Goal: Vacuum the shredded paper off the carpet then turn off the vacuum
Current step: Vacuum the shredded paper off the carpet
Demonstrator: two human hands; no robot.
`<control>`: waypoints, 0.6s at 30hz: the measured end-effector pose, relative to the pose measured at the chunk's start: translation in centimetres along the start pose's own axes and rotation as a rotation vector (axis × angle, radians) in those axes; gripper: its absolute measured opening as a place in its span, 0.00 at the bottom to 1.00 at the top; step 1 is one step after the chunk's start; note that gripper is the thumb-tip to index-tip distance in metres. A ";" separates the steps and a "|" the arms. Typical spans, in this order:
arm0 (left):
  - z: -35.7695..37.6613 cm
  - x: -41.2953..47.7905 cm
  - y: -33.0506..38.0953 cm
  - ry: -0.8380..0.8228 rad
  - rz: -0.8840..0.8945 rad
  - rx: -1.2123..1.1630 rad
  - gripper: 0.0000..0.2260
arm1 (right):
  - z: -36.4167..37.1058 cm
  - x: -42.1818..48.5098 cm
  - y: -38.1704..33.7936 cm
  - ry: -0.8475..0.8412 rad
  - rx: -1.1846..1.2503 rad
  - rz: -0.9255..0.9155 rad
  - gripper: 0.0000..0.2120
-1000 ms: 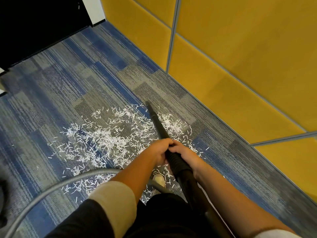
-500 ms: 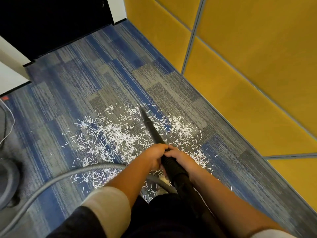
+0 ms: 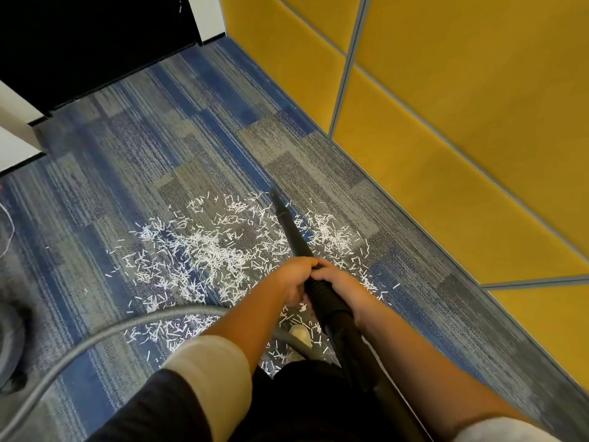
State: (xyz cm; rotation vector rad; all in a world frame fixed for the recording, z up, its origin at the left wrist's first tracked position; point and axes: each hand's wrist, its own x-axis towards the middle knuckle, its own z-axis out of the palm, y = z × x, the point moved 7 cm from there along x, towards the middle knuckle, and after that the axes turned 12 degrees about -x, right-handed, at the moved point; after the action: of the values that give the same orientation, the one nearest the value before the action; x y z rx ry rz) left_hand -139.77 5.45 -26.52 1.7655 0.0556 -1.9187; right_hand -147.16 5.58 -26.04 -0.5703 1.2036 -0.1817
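Underfoot, a blue-and-grey striped carpet fills most of the view, bounded on the right by yellow padded wall panels with grey seams. A dark opening lies at the far left. The shredded paper lies scattered in a wide white patch across the middle of the carpet, thickest left of centre and thinning toward the wall. A grey ribbed hose curves from the near left edge across the near side of the patch and passes behind the left forearm. The black vacuum wand slants from the near right up to the far side of the paper, where its narrow nozzle tip meets the carpet. Both hands grip the wand side by side: the left hand with fingers wrapped over it, the right hand curled round it just behind. A pale shoe toe shows below the hands among the shreds.
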 end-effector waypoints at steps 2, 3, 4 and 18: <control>-0.8 0.1 0.2 0.012 0.001 -0.025 0.10 | 0.8 0.3 -0.2 -0.029 -0.008 -0.001 0.14; -1.3 0.2 0.1 0.015 0.000 -0.030 0.09 | 1.2 0.5 -0.2 -0.040 -0.033 -0.003 0.13; -1.7 0.2 0.1 0.018 0.004 -0.031 0.09 | 1.7 0.6 -0.3 -0.046 -0.067 -0.005 0.13; -3.2 0.5 -0.4 0.030 0.014 -0.050 0.11 | 2.8 1.0 -0.2 -0.081 -0.137 -0.027 0.11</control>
State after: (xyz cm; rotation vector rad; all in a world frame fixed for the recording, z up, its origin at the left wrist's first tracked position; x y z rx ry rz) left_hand -137.04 6.80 -27.63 1.7578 0.1012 -1.8651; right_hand -144.24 5.89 -26.11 -0.7078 1.1356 -0.0984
